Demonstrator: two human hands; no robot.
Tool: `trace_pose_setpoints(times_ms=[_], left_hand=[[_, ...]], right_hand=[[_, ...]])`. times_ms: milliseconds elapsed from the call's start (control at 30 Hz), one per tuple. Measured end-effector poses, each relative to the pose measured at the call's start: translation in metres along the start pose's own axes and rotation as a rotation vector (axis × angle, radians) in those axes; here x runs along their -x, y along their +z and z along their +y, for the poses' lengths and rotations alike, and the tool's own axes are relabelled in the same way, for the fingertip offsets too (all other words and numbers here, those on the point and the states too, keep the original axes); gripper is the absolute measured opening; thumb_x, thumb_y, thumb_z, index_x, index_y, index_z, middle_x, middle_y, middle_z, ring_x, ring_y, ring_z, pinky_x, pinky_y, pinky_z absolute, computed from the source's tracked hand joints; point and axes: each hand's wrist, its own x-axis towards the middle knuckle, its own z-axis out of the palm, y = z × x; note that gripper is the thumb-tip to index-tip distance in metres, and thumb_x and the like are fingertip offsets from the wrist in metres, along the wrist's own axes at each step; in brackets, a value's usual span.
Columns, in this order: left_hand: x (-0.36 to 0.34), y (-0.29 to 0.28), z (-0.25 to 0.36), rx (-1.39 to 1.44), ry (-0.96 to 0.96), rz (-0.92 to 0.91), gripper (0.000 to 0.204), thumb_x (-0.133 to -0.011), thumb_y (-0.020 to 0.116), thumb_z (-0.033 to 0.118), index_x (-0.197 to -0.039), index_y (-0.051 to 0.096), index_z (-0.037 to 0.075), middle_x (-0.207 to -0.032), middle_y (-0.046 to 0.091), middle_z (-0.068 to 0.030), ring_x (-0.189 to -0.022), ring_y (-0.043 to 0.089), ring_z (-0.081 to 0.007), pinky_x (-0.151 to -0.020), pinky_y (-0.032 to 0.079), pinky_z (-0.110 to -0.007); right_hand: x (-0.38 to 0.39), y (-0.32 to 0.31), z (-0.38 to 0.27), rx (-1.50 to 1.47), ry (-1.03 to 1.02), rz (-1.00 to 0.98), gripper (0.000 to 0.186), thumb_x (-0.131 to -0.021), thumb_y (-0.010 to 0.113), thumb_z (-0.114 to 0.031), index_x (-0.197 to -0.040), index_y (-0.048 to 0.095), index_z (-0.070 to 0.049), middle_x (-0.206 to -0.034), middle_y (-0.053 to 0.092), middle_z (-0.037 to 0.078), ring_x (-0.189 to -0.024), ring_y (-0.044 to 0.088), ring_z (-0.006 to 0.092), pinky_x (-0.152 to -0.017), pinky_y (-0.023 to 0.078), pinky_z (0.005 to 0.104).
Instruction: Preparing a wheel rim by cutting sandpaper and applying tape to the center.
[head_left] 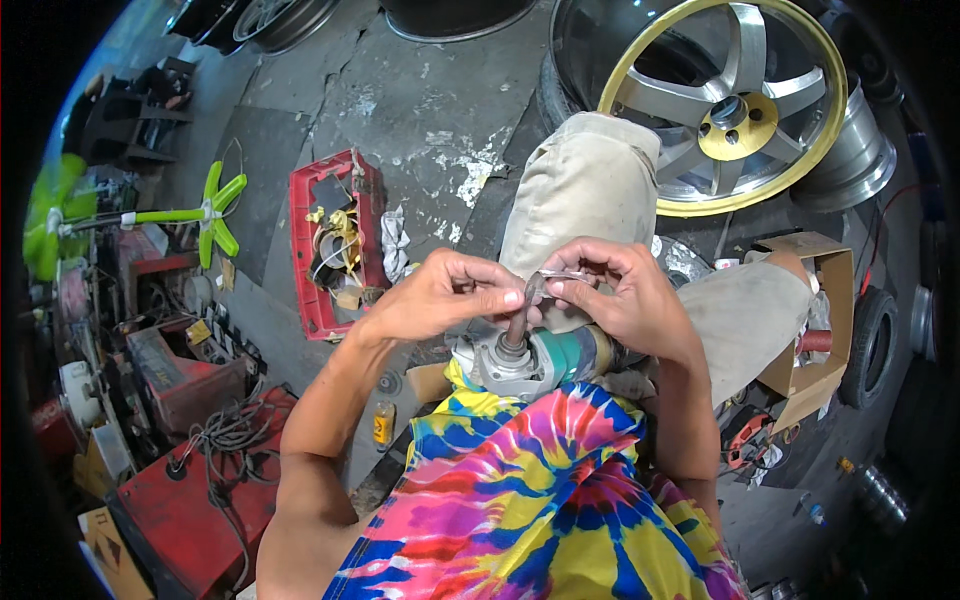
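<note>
Multicoloured tie-dye cloth shirt (540,480) nearest. Our right hand (637,300) pinches thin greyish strip (566,274); left hand (432,292) nearly closed, hold unclear. Teal-and-silver power tool (556,356) below hands: best kept steady.

The left hand (450,290) and right hand (622,295) partly cover a small greyish strip (537,284), too small to identify. The right wrist hides the rear of a teal power tool (565,355). At far left, green blades (45,235) blur. The top edge crops a dark wheel (455,20).
</note>
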Motion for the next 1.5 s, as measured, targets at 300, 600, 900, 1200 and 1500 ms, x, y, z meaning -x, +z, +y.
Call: trace_pose_setpoints(times_ms=[300,600,900,1200,1500], left_hand=[[-0.007,0.002,0.0,-0.161,0.017,0.059,0.023,-0.1,0.075,0.018,-0.105,0.077,-0.004,-0.096,0.079,-0.0087,-0.084,0.069,-0.0073,-0.074,0.055,-0.025],[0.002,0.015,0.006,-0.363,0.098,0.121,0.022,-0.095,0.08,0.02,-0.1,0.078,-0.001,-0.081,0.071,0.0026,-0.07,0.049,-0.0004,-0.059,0.038,-0.022],[-0.003,0.015,0.014,-0.315,0.099,0.027,0.021,-0.1,0.074,0.017,-0.105,0.078,-0.003,-0.085,0.076,-0.005,-0.077,0.064,-0.0066,-0.07,0.052,-0.026],[-0.008,0.021,0.022,-0.501,0.152,0.026,0.017,-0.099,0.072,0.013,-0.097,0.08,-0.002,-0.085,0.078,-0.008,-0.077,0.069,-0.0099,-0.071,0.054,-0.029],[0.0,0.043,0.021,-0.728,0.301,0.255,0.015,-0.096,0.073,0.01,-0.093,0.076,-0.005,-0.077,0.073,-0.0081,-0.069,0.065,-0.0103,-0.062,0.05,-0.028]], right_hand=[[-0.004,-0.009,0.0,-0.009,0.052,-0.092,0.015,-0.102,0.069,-0.011,-0.107,0.072,0.003,-0.093,0.069,-0.001,-0.087,0.058,0.0033,-0.076,0.048,0.0226],[0.002,-0.004,0.016,0.022,-0.216,-0.039,0.019,-0.102,0.069,-0.016,-0.107,0.072,0.003,-0.092,0.065,0.005,-0.085,0.06,0.0125,-0.077,0.047,0.0292],[-0.001,-0.007,0.011,0.172,-0.338,-0.057,0.013,-0.098,0.07,-0.009,-0.105,0.072,0.001,-0.094,0.064,0.006,-0.087,0.062,0.0165,-0.079,0.049,0.0307],[0.005,-0.009,0.013,0.218,-0.322,0.018,0.013,-0.095,0.074,-0.008,-0.104,0.075,0.001,-0.093,0.067,0.007,-0.087,0.064,0.0166,-0.078,0.05,0.0305],[0.012,0.034,0.004,0.3,-0.3,0.445,0.029,-0.084,0.087,-0.024,-0.095,0.077,0.0,-0.079,0.062,0.009,-0.066,0.061,0.0191,-0.062,0.047,0.0339]])
